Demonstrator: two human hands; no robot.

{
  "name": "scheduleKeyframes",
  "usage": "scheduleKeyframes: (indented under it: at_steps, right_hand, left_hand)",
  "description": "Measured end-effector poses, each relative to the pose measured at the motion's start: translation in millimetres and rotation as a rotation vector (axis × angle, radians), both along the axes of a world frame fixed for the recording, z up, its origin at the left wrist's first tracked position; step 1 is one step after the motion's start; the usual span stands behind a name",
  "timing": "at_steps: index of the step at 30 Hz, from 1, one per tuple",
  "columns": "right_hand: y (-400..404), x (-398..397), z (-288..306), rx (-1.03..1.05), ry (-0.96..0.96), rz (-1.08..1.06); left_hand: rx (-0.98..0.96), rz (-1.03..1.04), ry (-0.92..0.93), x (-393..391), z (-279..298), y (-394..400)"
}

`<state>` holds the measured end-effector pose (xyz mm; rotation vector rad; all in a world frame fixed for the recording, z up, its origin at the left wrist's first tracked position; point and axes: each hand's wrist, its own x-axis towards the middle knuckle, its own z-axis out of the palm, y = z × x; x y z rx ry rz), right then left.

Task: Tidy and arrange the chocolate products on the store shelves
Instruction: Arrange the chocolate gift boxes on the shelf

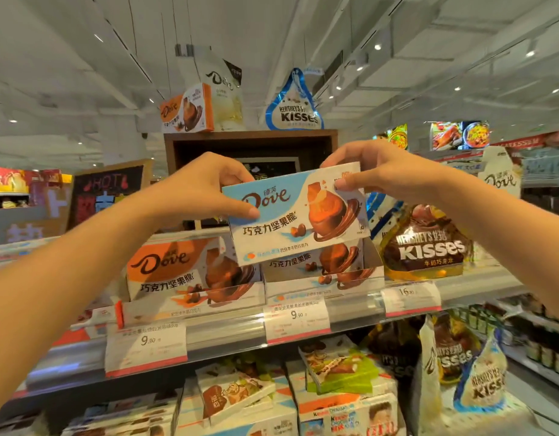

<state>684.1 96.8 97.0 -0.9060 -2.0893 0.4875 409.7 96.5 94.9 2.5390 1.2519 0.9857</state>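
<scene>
Blue-and-white cardboard, the Dove box (295, 212) hangs between my two hands, long axis running left to right and tilted slightly, its face toward me. My left hand (199, 187) pinches its left end, my right hand (379, 171) its upper right corner (thumbs in front). It sits directly above its matching row (322, 272) on the shelf (350, 313), so lowering looks the likely next move.

Shelf: I see a metal shelf (479, 275) with price tags (297, 317) clipped along its front edge.
On it: orange Dove box (177, 272) left, blue Dove boxes (322, 272) middle, brown Kisses bag (426, 243) right.
</scene>
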Motion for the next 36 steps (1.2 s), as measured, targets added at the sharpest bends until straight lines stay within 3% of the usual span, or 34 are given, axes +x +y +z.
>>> scheduleKeyframes:
  at_steps: [4, 8, 11, 15, 17, 23, 30, 36]
  right_hand:
    - [-7, -10, 3, 0.242, -0.393, -0.241]
    - [-6, -33, 2, 0.289, -0.556, -0.246]
    - [2, -33, -4, 0.279, -0.550, -0.237]
    - [9, -26, -14, 0.259, -0.487, -0.240]
    - [12, -24, -18, 0.244, -0.498, -0.251]
    - [11, -17, -21, 0.152, -0.569, -0.248]
    - [32, -33, -40, 0.274, -0.662, -0.335]
    - [41, -31, -49, 0.251, -0.607, -0.260]
  left_hand:
    - [0.009, -0.059, 0.062, 18, -2, 1]
    - [0.061, -0.045, 0.004, 28, -10, 5]
    - [0.116, -0.027, -0.019, 18, -17, 9]
    - [0.142, 0.202, 0.309, -10, -30, 11]
    - [0.124, 0.242, 0.383, -20, -40, 11]
    - [0.104, 0.188, 0.350, -29, -57, 14]
    - [0.089, 0.172, 0.433, -31, -52, 16]
    - [0.176, 0.199, 0.464, -33, -58, 20]
